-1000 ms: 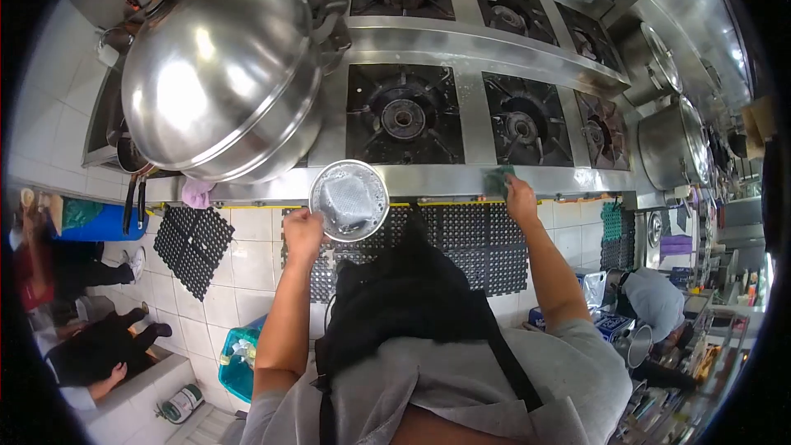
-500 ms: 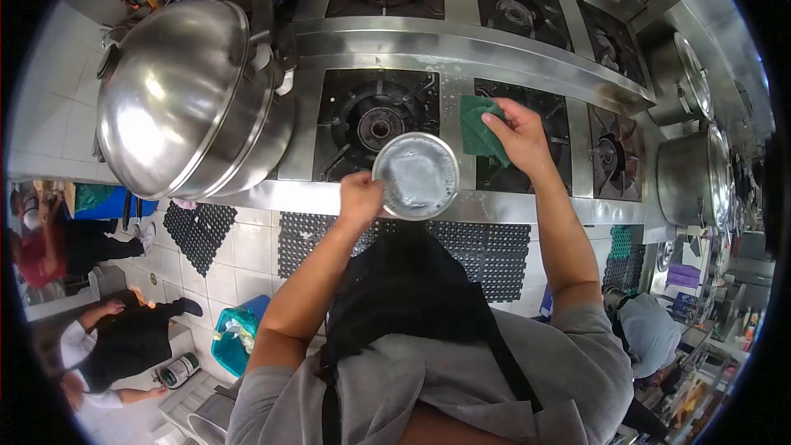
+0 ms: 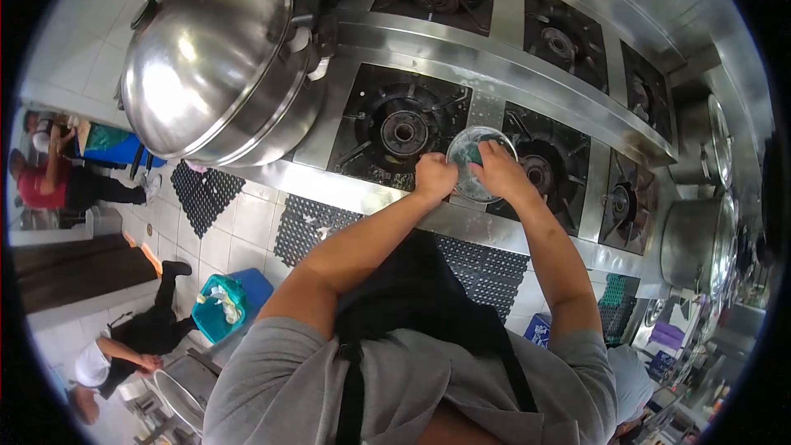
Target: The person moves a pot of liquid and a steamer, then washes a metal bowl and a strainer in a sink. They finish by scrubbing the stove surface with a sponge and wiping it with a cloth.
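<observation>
My left hand (image 3: 435, 178) is closed on the near left rim of a round metal bowl (image 3: 473, 192), which has liquid in it. The bowl sits above the strip between two front burners. Fingers of my right hand (image 3: 501, 171) reach down into it, pressing a green scouring cloth (image 3: 468, 153) that is mostly hidden under the hand and in the liquid. Just left of the bowl is a black gas burner (image 3: 403, 132); another burner (image 3: 537, 173) lies behind my right hand.
A large domed steel steamer pot (image 3: 218, 58) stands at the stove's left end. Tall steel pots (image 3: 692, 227) stand at the right. Black rubber mats (image 3: 317, 227) and a teal-lined bin (image 3: 216, 313) are on the floor. Several other people (image 3: 136, 346) are nearby.
The green cloth has gone from above the right burner down into the bowl with my right hand. My hands are now close together, and the camera view has turned.
</observation>
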Available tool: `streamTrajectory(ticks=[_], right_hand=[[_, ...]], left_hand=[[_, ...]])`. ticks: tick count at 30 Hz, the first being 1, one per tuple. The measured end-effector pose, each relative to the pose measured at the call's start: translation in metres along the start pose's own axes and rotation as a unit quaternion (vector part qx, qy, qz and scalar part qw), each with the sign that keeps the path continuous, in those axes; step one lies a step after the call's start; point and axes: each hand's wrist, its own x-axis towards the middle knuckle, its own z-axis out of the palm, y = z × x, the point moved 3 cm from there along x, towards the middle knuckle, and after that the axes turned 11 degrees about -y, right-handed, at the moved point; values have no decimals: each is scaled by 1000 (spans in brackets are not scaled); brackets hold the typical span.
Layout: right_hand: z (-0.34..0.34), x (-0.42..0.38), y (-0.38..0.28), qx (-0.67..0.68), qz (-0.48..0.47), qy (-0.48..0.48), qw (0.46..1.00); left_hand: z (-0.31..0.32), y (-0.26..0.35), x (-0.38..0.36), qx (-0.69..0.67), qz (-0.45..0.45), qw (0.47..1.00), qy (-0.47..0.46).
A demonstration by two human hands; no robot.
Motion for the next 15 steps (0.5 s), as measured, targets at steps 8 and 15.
streamTrajectory(ticks=[8, 15], right_hand=[[-43, 9, 40, 172, -14, 107, 979], [-98, 98, -26, 513, -5, -62, 856]], left_hand=[[-75, -2, -52, -25, -49, 988, -145], [-265, -149, -202, -193, -198, 954, 113]])
